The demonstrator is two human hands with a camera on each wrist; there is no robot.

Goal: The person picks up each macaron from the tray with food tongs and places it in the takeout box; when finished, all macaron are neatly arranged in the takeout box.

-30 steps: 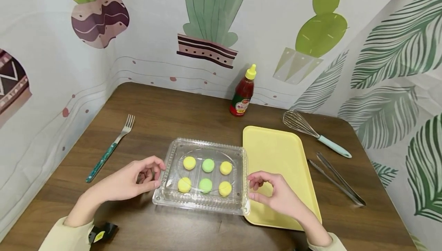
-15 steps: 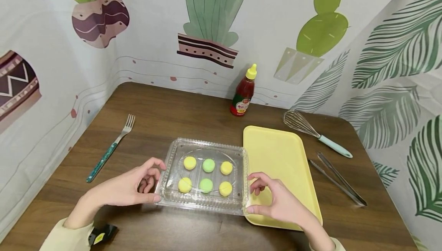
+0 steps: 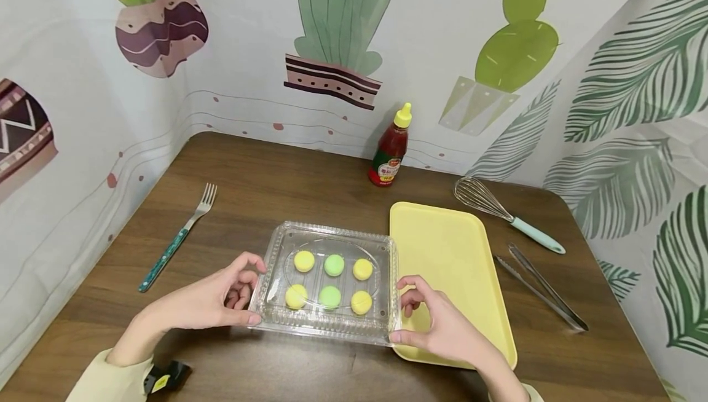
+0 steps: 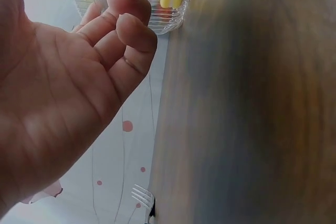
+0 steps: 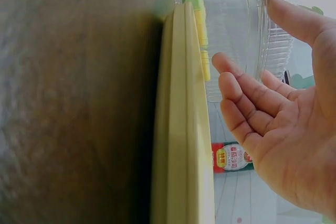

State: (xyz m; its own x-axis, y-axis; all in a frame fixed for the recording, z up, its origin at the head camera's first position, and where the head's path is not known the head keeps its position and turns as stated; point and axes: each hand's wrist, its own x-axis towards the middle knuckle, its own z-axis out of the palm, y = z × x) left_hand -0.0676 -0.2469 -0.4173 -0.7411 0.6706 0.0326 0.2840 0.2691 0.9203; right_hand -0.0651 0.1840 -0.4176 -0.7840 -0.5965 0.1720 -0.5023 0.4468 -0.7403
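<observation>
A clear plastic clamshell box [image 3: 332,239] with a ribbed rim lies closed on the table in the head view. Through its lid show several round yellow and green macarons [image 3: 330,297] in two rows. My left hand [image 3: 212,297] holds the box's left side, thumb at the near left corner and index finger farther up the edge. At the opposite side my right hand [image 3: 439,322] does likewise, its thumb on the near right corner. The other fingers of both hands curl loosely beside the box. In the right wrist view, the right thumb [image 5: 294,17] touches the lid's rim.
A yellow tray [image 3: 442,248] lies right beside the box, partly under the right hand. Beyond it are a whisk [image 3: 506,214] and metal tongs [image 3: 544,288]. A ketchup bottle [image 3: 388,150] stands at the back. A fork [image 3: 177,239] lies on the left.
Both thumbs have moved down and toward the near corners of the box. The box has stayed in place, and its lid has stayed closed.
</observation>
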